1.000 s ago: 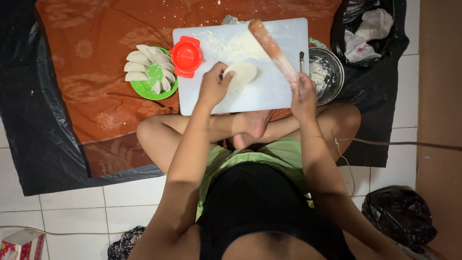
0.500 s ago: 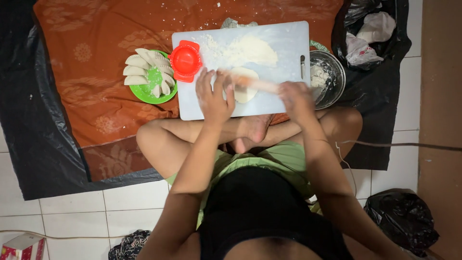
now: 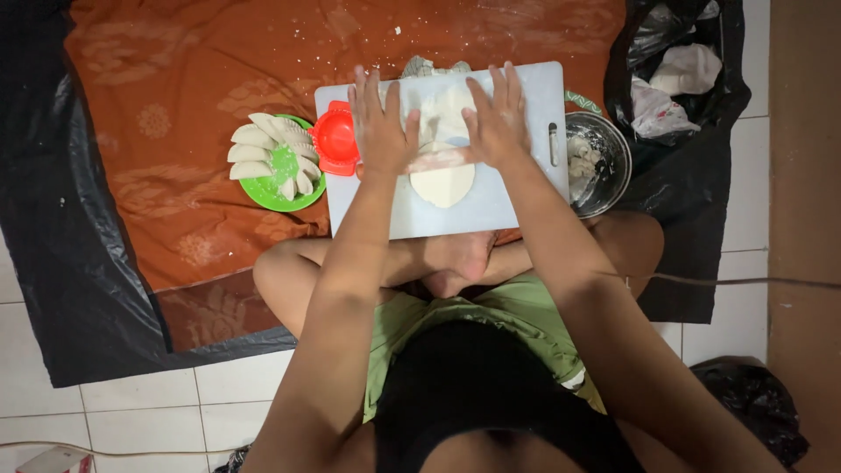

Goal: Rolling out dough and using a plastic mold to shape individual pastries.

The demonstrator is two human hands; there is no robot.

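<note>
Starting at the left: the round green plastic plate (image 3: pixel 279 194) of folded white dumplings (image 3: pixel 254 149) sits on the rust-orange patterned cloth (image 3: pixel 175 105), and the red plastic dumpling press (image 3: pixel 335 140) is just beside it, overlapping the left edge of your white rectangular plastic cutting board (image 3: pixel 526 96). None of that is in your way, so leave it be.

Your left hand (image 3: pixel 378 123) is flat, palm down, fingers spread and straight on the pale wooden rolling pin (image 3: pixel 438 159). Your right hand (image 3: pixel 498 118) does the same on the other end. Nothing is gripped, which I'd say is right for rolling. Press evenly with both palms so the flat round of pale dough (image 3: pixel 442 182) doesn't come out thicker on one side. It lies on the board right under and toward you from the pin. I'd turn the round a bit between passes and keep flour under it so it won't stick.

On the right, the small round steel bowl (image 3: pixel 600 162) sits touching the board's edge, near your right forearm, so watch that elbow.

Hard to make out: most of the pin is hidden under your palms. The white patch at the board's far side could be flour or more dough, I can't tell which. The bowl's contents are just pale lumps, and whatever is in the black plastic bag (image 3: pixel 674 61) is only crumpled white stuff.
</note>
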